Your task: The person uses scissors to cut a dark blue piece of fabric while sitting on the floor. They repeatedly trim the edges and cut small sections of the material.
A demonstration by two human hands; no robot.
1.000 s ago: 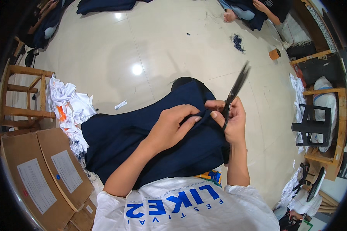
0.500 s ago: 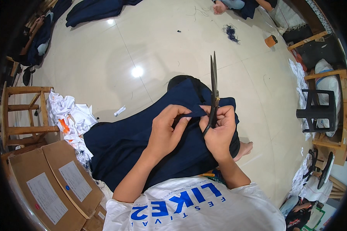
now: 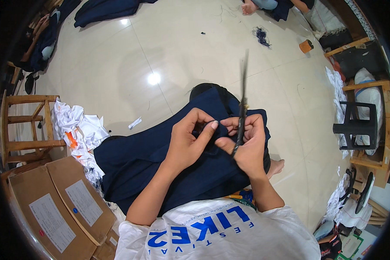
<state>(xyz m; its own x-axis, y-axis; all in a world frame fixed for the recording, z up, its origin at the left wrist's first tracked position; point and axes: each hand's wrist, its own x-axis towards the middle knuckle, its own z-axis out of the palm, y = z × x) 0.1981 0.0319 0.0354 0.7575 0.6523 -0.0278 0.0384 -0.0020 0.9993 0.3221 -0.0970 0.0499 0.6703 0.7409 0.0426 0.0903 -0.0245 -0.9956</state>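
Note:
A navy blue cloth garment (image 3: 147, 158) lies spread across my lap and legs. My left hand (image 3: 190, 136) pinches a fold of it between thumb and fingertips. Close beside it, my right hand (image 3: 247, 141) has a pair of dark scissors (image 3: 243, 102) hooked in its fingers, blades pointing up and away from me and slightly blurred. The blades look closed together and stand clear of the cloth. Fingertips of the right hand touch the edge of the same fold; its thumb is apart from them.
At left stand a wooden stool (image 3: 30, 121), white cloth scraps (image 3: 73, 121) and cardboard boxes (image 3: 52, 208). On the right are a black plastic stool (image 3: 357, 125) and wooden frames. Tangled dark thread (image 3: 261, 37) and an orange-brown spool (image 3: 306, 46) lie on the tiled floor (image 3: 160, 52). Other people sit at the far edges.
The scissors have tilted a little to the right and upward with my right hand. The fold has been turned up between my hands, and my right thumb has moved off the cloth.

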